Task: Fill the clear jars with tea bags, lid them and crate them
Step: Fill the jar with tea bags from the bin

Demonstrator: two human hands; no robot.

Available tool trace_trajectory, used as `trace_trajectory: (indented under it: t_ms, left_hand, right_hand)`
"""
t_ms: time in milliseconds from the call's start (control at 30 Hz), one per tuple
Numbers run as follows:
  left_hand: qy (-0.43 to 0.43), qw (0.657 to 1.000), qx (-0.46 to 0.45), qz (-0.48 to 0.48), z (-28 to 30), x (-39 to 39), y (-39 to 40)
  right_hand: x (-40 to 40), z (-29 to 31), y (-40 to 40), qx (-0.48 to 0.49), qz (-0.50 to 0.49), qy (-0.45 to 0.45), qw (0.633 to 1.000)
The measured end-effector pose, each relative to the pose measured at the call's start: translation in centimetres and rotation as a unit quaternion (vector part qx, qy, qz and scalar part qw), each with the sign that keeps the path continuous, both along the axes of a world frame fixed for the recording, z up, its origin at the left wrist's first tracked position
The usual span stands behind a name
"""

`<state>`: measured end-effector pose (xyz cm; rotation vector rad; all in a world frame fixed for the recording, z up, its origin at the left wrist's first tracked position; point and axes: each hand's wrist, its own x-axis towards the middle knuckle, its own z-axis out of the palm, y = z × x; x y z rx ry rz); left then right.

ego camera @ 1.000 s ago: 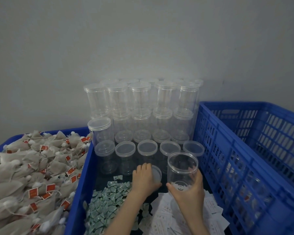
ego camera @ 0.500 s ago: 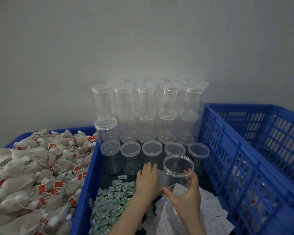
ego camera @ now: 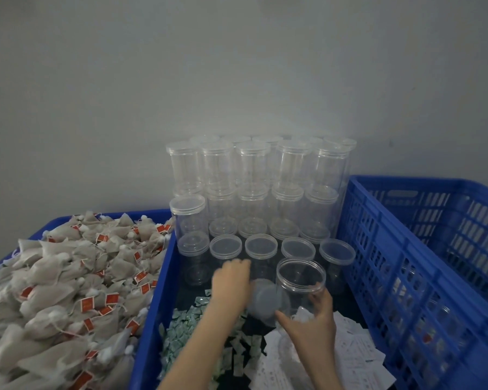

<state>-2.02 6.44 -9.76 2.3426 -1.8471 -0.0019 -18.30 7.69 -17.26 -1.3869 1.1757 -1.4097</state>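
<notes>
An open clear jar [ego camera: 300,280] stands tilted a little in the middle bin, and my right hand [ego camera: 313,322] grips its lower wall from the near side. My left hand [ego camera: 231,282] holds a translucent lid [ego camera: 262,295] just left of the jar, below its rim. The jar looks empty. A heap of beige tea bags [ego camera: 68,277] with red tags fills the bin on the left. Behind my hands, several empty lidded jars [ego camera: 254,192] are stacked in rows against the wall.
A blue slatted crate [ego camera: 406,249] stands on the right, with a few jars dimly visible through its wall. Small green packets [ego camera: 192,330] and white paper slips [ego camera: 355,358] lie on the floor of the middle bin, whose blue wall [ego camera: 158,291] borders the tea bags.
My left hand has drawn the lid off to the left and lower beside the jar. My right hand keeps its grip on the jar, which has shifted slightly toward me.
</notes>
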Motion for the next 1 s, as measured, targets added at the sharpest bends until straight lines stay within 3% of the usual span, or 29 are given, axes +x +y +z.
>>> trace_trajectory:
  t_ms: [100,233,333,467,533,800,1000]
  left_hand:
    - [0.002,0.999,0.003,0.054,5.3,4.7,1.1]
    - [-0.075,0.986,0.024,0.147,8.8,10.5,2.7]
    - [-0.079,0.973,0.089,0.197,7.6,13.7,4.5]
    - [-0.050,0.953,0.245,0.174,3.8,16.2,7.2]
    - [-0.019,0.947,0.270,0.175,2.4,16.7,7.9]
    - [-0.027,0.968,0.182,0.170,1.5,17.4,8.6]
    - [0.065,0.986,-0.001,0.153,4.9,18.3,10.2]
  right_hand:
    - [2.4,1.1,0.9,-0.001,0.064,0.019,0.998]
    - [6.7,2.4,2.8,0.008,0.173,0.041,0.984]
    - [9.1,3.0,4.1,0.003,0.237,0.045,0.970]
    - [10.6,3.7,5.2,0.015,0.271,0.051,0.961]
    - [11.1,3.8,5.5,0.019,0.276,0.063,0.959]
    - [12.9,3.9,5.3,0.018,0.289,0.097,0.952]
    - [14.4,3.5,4.7,0.010,0.310,0.114,0.944]
